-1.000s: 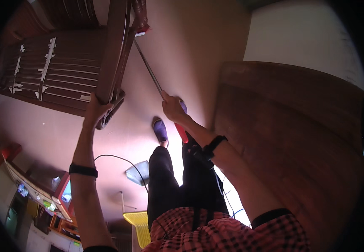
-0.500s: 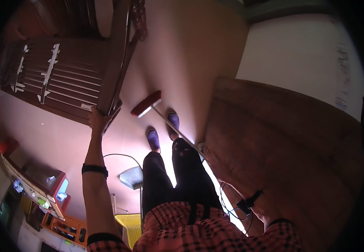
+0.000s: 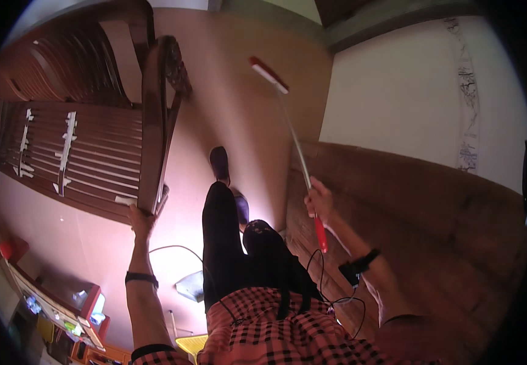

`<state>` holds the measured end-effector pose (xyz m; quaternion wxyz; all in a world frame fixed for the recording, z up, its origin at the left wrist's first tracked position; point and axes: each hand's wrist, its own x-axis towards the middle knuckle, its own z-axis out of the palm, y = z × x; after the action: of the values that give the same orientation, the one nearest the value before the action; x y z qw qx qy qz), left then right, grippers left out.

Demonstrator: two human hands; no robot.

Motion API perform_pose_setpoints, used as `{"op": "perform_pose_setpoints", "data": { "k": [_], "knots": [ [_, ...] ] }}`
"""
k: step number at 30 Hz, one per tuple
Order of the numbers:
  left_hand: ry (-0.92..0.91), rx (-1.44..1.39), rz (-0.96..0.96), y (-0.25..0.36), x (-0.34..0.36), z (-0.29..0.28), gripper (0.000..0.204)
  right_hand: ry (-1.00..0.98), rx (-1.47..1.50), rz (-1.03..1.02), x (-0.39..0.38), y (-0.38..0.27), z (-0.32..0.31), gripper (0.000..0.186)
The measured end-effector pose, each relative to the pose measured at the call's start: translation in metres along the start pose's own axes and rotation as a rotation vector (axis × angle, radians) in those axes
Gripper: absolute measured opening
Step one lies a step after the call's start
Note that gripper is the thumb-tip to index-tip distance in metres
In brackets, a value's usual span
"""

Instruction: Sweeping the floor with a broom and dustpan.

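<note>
My right hand (image 3: 319, 199) is closed round the thin pale pole of a broom (image 3: 299, 148), just above its red grip end. The broom stretches away from me, and its red head with a pale edge (image 3: 269, 75) is over the floor at the far end. My left hand (image 3: 142, 221) holds the near corner of a dark wooden slatted bench (image 3: 154, 143), by the base of its arm; its fingertips are partly hidden by the wood. White strips run across the slats.
To the right lies a large brown surface (image 3: 397, 225) before a white wall (image 3: 391, 91). A grey dustpan (image 3: 190, 286) and a yellow slatted seat (image 3: 191, 344) are near my left leg. A red-edged low table (image 3: 62, 313) stands lower left. Cables hang by my right wrist.
My right hand has come forward into clear view with the broom. The broom head has moved farther away and to the right. One foot has stepped ahead; my left hand stays on the bench.
</note>
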<state>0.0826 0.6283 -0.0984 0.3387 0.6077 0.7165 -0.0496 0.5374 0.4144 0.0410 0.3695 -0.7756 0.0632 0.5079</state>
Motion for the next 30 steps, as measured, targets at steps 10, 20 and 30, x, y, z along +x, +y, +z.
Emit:
{"op": "perform_pose_setpoints", "data": {
  "k": [10,20,30],
  "knots": [
    [-0.154,0.166,-0.249,0.045,-0.015,-0.013,0.088,-0.097,0.648,0.226,0.21,-0.154,0.028,0.014],
    [0.019,0.034,0.084,0.085,0.022,-0.01,0.092,-0.147,-0.147,0.044,0.179,-0.202,0.183,0.015],
    [-0.061,-0.088,0.022,0.267,0.095,-0.048,0.09,-0.434,-0.378,-0.005,0.168,-0.302,0.219,0.053]
  ]
}}
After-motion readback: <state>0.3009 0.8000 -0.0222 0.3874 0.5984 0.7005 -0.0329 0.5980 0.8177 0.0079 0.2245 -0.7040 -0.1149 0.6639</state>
